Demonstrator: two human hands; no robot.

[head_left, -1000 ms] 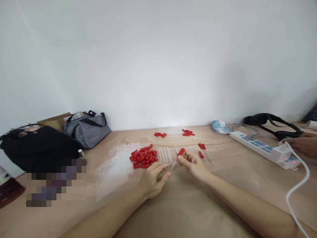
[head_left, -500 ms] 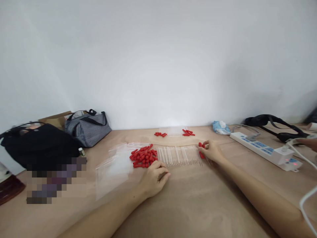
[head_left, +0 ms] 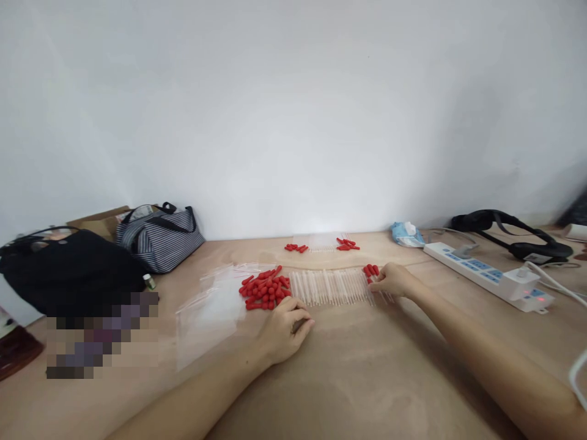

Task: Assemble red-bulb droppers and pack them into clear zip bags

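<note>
A row of thin clear glass dropper tubes [head_left: 330, 287] lies side by side on the table. At its right end my right hand [head_left: 393, 281] is closed, fingertips pinched at a small red rubber bulb [head_left: 369, 280] that they partly hide. More red bulbs [head_left: 371, 269] lie just beyond those fingertips, and a few tubes show under the hand. My left hand [head_left: 287, 330] rests on the table with loosely curled fingers, thumb apart, nothing visible in it. Right behind it is a heap of red rubber bulbs [head_left: 263, 288], partly covered by its knuckles.
Clear zip bags [head_left: 211, 324] lie left of the heap. By the wall, red bulbs [head_left: 347, 244] flank another bag [head_left: 321, 243] with tubes. A power strip [head_left: 472, 269], tissue pack [head_left: 407, 234] and black headset [head_left: 509, 235] stand right; a striped bag [head_left: 160, 238] and small bottle [head_left: 149, 282] left.
My right fingertips have come down nearer to me along the red bulbs, uncovering the ones at the back. My left hand stays in place. The view has shifted slightly.
</note>
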